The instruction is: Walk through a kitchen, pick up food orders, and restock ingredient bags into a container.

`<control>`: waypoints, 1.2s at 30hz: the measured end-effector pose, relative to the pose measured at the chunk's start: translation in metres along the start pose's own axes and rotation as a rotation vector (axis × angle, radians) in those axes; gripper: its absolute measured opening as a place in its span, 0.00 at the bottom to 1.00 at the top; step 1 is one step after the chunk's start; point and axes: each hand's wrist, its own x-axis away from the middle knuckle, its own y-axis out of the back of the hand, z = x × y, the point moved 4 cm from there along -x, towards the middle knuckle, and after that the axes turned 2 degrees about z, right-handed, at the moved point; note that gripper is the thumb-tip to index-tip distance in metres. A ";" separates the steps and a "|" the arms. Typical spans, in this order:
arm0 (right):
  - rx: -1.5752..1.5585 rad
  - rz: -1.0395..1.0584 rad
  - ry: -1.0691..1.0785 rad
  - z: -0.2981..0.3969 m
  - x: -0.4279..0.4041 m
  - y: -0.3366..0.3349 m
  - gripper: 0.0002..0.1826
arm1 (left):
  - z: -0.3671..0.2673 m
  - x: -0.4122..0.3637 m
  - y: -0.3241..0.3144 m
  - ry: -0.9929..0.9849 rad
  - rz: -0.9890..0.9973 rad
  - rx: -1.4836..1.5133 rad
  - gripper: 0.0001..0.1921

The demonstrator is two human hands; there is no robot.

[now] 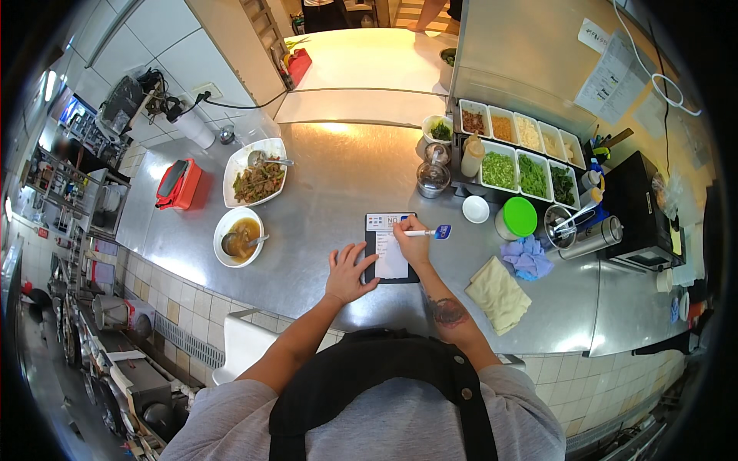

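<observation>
On the steel worktop in front of me lies a dark clipboard (pixel 369 277) with a slip of white paper (pixel 393 266) on it. Several short lines of handwriting run down the slip. My right hand (pixel 413 242) grips a white pen (pixel 420 233) with a blue end, resting over the clipboard's upper right part. Spread fingers of my left hand (pixel 349 275) press on the clipboard's left edge; nothing is held in it. The pen's tip is hidden behind my right fingers.
Left stand a bowl of soup (pixel 223 253), a square bowl of cooked meat (pixel 228 193) and a red case (pixel 194 187). Right are topping containers (pixel 499 183), a green-lidded tub (pixel 519 216), a folded cloth (pixel 499 297) and a steel flask (pixel 594 237). Beyond the counter, people (pixel 432 12) stand.
</observation>
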 end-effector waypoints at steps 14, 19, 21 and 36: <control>0.024 -0.006 0.009 0.006 0.000 0.000 0.14 | 0.001 0.001 -0.001 0.003 0.006 -0.003 0.26; 0.032 0.002 -0.007 0.004 0.000 0.001 0.13 | 0.000 0.000 -0.001 -0.003 0.001 0.001 0.26; 0.036 -0.007 -0.001 0.007 0.000 0.001 0.12 | 0.001 0.000 -0.001 -0.004 0.001 0.004 0.26; 0.043 0.014 -0.001 0.001 -0.001 -0.001 0.14 | 0.000 0.000 -0.001 -0.009 -0.009 0.000 0.26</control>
